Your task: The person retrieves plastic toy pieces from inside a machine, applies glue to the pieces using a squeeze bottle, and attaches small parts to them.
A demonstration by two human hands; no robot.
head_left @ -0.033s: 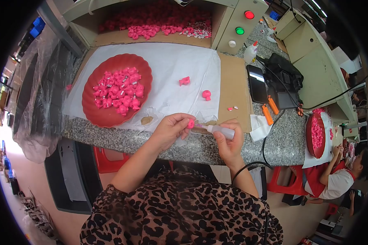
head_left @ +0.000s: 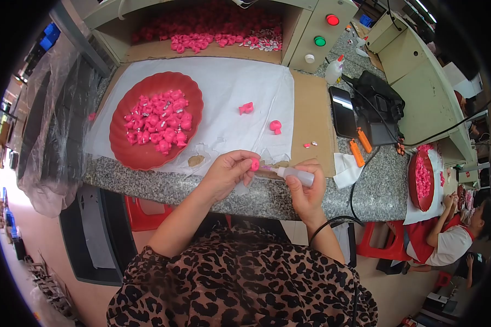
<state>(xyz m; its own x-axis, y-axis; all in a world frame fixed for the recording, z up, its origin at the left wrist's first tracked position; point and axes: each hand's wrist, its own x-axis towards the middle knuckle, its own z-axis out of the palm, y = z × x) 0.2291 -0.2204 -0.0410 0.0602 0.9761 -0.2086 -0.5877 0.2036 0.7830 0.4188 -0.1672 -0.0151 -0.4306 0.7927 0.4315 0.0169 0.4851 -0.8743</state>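
Observation:
Between the fingertips of my left hand [head_left: 229,173] a small pink figurine [head_left: 255,164] is pinched, above the table's front edge. My right hand [head_left: 307,192] grips a translucent squeeze bottle [head_left: 295,175], tipped sideways so its thin nozzle points at the figurine. Whether the nozzle touches it I cannot tell. Two more pink figurines [head_left: 275,127] lie loose on the white paper [head_left: 223,103] beyond my hands. To the left stands a scalloped red bowl [head_left: 196,90] that holds a heap of pink figurines [head_left: 159,121].
A light-coloured booth [head_left: 311,46] with heaped pink pieces stands behind the paper. Rightward lie a phone [head_left: 342,111], orange tubes [head_left: 357,153], a black bag [head_left: 373,95] and a white cloth [head_left: 347,170]. A black cable [head_left: 333,219] crosses my right wrist. Another person [head_left: 447,234] sits far right.

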